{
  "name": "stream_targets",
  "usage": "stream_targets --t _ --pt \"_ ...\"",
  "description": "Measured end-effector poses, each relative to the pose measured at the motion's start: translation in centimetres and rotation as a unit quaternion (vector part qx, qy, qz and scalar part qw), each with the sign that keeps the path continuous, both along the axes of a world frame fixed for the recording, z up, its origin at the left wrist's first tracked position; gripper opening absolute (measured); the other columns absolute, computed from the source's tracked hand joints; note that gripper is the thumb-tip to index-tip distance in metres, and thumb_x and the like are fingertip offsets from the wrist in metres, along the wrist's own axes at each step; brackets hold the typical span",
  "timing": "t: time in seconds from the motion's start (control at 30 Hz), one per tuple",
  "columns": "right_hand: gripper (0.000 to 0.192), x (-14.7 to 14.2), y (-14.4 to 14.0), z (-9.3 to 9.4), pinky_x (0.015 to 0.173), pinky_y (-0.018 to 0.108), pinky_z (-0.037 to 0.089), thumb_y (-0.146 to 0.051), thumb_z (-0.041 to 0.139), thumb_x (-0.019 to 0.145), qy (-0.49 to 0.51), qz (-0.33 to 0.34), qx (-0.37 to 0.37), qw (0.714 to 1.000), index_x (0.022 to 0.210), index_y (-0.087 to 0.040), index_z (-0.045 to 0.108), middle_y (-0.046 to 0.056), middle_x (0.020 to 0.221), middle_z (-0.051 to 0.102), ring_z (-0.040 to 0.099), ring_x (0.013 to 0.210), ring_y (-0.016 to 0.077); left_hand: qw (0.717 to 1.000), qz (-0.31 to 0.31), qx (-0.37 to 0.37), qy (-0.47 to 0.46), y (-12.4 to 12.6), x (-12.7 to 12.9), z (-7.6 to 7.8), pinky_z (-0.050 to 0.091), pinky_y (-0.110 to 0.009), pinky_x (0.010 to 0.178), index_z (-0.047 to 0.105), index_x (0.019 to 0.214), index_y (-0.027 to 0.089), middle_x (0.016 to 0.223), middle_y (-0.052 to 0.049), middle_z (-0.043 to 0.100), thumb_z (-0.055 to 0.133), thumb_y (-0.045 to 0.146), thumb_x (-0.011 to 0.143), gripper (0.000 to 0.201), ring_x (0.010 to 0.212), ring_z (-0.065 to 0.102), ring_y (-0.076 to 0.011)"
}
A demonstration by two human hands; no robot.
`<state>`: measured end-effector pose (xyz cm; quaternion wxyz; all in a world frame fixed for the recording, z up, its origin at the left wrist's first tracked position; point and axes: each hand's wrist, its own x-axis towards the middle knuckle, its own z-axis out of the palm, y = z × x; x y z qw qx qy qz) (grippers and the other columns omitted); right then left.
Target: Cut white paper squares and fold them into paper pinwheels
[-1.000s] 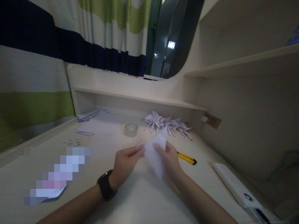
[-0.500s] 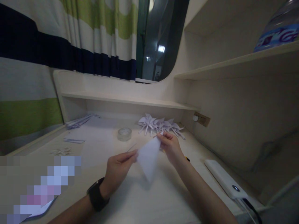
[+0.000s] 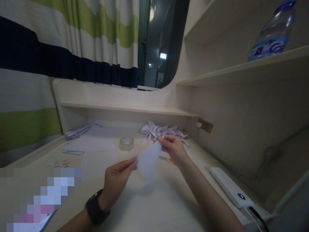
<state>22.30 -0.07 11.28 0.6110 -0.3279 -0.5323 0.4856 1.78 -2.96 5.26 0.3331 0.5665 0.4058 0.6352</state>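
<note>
Lying beyond the hands are tape and paper pinwheels.

Paper: stretched between left hand and right hand, no longer jutting above the latter.
Right grip: moved to upper corner.
Knife: peeks out left of right hand, previously right.
Bottle: more in view.

Likely a room in a home, though little shows: striped curtain, window, pale counter, built-in shelf, wall socket.
</note>
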Motion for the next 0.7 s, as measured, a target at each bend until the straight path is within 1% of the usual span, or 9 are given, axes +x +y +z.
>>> stream_targets --t 0.13,0.37,0.53,0.7 --pt "0.029 -1.0 0.1 1.4 0.070 0.033 0.053 -0.039 0.078 0.063 -0.003 0.008 0.007 1.000 0.076 -0.014 0.070 0.007 0.076 0.072 0.066 0.068 0.0172 1.000 0.008 -0.011 -0.024 0.4 -0.4 0.1 0.060 -0.030 0.070 0.076 0.084 0.020 0.080 -0.004 0.075 0.077 0.028 0.063 0.023 0.067 0.071 -0.0206" --pt "0.034 -3.0 0.2 3.2 0.062 0.030 0.052 -0.041 0.080 0.057 0.008 -0.017 0.011 1.000 0.074 -0.013 0.069 0.008 0.073 0.072 0.065 0.064 0.0179 0.999 0.035 -0.014 -0.036 1.2 -1.2 -0.2 0.059 -0.030 0.072 0.075 0.089 0.018 0.077 -0.005 0.075 0.077 0.029 0.064 0.028 0.067 0.071 -0.0196" --pt "0.033 -3.7 0.2 3.7 0.061 0.029 0.051 -0.041 0.080 0.056 0.013 -0.022 0.028 0.999 0.070 -0.013 0.070 0.009 0.073 0.072 0.064 0.061 0.0164 0.996 0.041 -0.026 -0.072 1.7 -1.4 -0.2 0.059 -0.029 0.071 0.075 0.087 0.019 0.076 -0.004 0.075 0.079 0.028 0.061 0.028 0.065 0.070 -0.0184" --pt "0.032 -3.8 0.3 3.6 0.062 0.031 0.052 -0.042 0.080 0.056 0.018 -0.030 0.036 0.999 0.070 -0.014 0.071 0.008 0.072 0.072 0.064 0.059 0.0166 0.995 0.033 -0.035 -0.090 1.8 -1.5 -0.1 0.058 -0.029 0.069 0.075 0.088 0.019 0.078 -0.004 0.075 0.079 0.028 0.061 0.028 0.065 0.069 -0.0175"
